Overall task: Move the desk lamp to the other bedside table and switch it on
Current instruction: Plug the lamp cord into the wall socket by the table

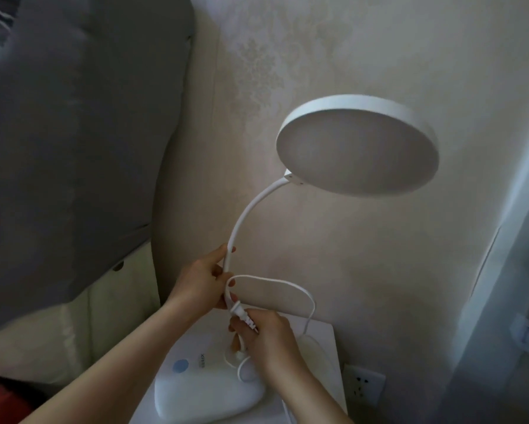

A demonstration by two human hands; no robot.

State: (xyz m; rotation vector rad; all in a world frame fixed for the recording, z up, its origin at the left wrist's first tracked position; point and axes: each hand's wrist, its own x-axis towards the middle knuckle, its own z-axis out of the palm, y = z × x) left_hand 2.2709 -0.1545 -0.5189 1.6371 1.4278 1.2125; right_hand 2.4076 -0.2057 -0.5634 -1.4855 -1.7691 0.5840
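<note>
Two hands, mine: left hand (197, 286), fingers (232, 283) gripping one white desk lamp (358, 148) at its curved neck; right hand (271, 341) pinching its one plug (238, 314); round head unlit.

Lamp base (208, 396) — one short line of dark print (202, 358), just right of the blue round button (180, 366) — too blurred to read reliably.

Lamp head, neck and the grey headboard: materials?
Lamp head: looks like matte white plastic, with a smooth moulded rim and a frosted-looking face.
Neck: smooth white flexible tube, likely rubber- or plastic-sheathed; it curves without joints.
Grey headboard: padded fabric or faux leather, with soft bulging panels and seams; blur leaves the weave open.
</note>
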